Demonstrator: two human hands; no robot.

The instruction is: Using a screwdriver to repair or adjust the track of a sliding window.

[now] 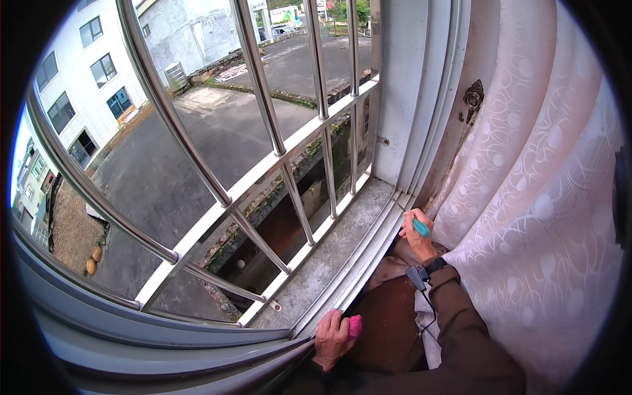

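My right hand [419, 235] is closed around a teal-handled tool [421, 228] at the far right end of the window track [368, 262]. A thin, dark tip seems to point into the corner of the track; its exact kind is too small to tell. At the near end of the track, my left hand [332, 339] is closed on a bright pink item [355, 326]. Most of this item is hidden by the fingers, so I cannot tell its kind. A dark strap with a small grey device [417, 276] is on my right wrist, with a black cord hanging from it.
Metal security bars [263, 99] stand outside the window above a concrete sill [342, 243]. A pale patterned curtain [526, 184] hangs on the right, beside an ornate dark hook [473, 96]. The grey sliding window frame [164, 349] is at the lower left. A brown surface [388, 322] lies below the track.
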